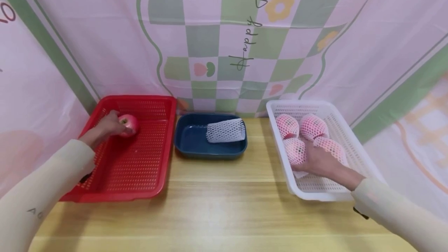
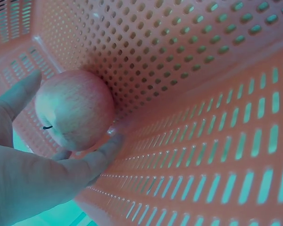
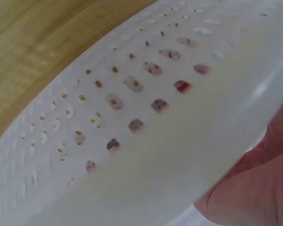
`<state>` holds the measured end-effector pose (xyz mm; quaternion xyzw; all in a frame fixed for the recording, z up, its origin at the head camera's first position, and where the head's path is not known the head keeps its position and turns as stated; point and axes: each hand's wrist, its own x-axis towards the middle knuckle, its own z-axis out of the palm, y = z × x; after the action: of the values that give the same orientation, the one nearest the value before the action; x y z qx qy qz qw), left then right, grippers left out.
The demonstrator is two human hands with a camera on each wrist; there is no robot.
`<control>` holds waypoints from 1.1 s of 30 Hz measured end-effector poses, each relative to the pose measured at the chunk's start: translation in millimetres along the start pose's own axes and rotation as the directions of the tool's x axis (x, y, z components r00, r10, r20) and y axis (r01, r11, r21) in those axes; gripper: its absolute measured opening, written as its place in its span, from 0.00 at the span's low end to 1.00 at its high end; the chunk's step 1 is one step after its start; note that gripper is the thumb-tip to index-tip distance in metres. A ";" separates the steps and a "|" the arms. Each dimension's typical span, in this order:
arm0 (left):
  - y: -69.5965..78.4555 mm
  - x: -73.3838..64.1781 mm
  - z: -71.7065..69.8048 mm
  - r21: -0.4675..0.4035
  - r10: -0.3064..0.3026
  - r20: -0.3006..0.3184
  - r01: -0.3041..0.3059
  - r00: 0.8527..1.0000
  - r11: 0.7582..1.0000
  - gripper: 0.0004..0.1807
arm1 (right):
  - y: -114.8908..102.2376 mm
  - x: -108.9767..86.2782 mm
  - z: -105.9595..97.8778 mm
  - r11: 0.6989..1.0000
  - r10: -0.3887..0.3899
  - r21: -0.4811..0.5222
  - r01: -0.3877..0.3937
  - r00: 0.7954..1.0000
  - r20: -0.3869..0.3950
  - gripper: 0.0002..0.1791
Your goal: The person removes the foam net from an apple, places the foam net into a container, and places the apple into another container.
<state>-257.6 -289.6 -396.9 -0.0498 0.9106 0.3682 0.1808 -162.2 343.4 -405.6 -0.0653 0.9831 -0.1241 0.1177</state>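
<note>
A bare red apple lies against the wall of the red basket. Beside it is my left hand. Its thumb and fingers are spread around the apple in the left wrist view, fairly straight and right at the fruit's sides. In the white basket sit several apples in pink foam nets. My right hand reaches among them, thumb and fingers around the near-left netted apple. Only part of the right hand shows past the basket wall in the right wrist view.
Between the baskets stands a dark blue dish with an empty white foam net in it. All three containers are on a wooden table. A patterned cloth hangs close behind them.
</note>
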 end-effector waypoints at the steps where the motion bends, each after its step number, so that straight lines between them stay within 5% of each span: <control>1: -0.3 -0.3 -0.2 0.002 0.002 -0.001 -0.002 1.000 1.000 0.53 | 0.5 1.4 0.3 1.000 0.007 0.002 -0.008 1.000 0.012 0.69; 12: -1.6 -6.0 9.0 0.038 0.083 -0.073 -0.080 0.994 0.996 0.51 | -0.7 16.1 5.9 0.999 -0.025 0.034 0.025 1.000 -0.001 0.73; 24: 6.1 -8.5 13.1 0.112 0.072 -0.116 -0.059 0.991 0.992 0.55 | 1.0 18.1 10.6 0.998 0.045 0.037 -0.043 0.997 -0.060 0.72; 33: 8.3 -12.9 13.3 0.143 0.081 -0.162 -0.058 0.984 0.988 0.55 | 2.3 10.8 -4.0 0.997 0.023 0.075 -0.018 0.998 -0.064 0.68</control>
<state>-243.6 -275.0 -395.5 -0.0360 0.9469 0.3053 0.0939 -173.9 344.8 -404.7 -0.0468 0.9817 -0.1616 0.0894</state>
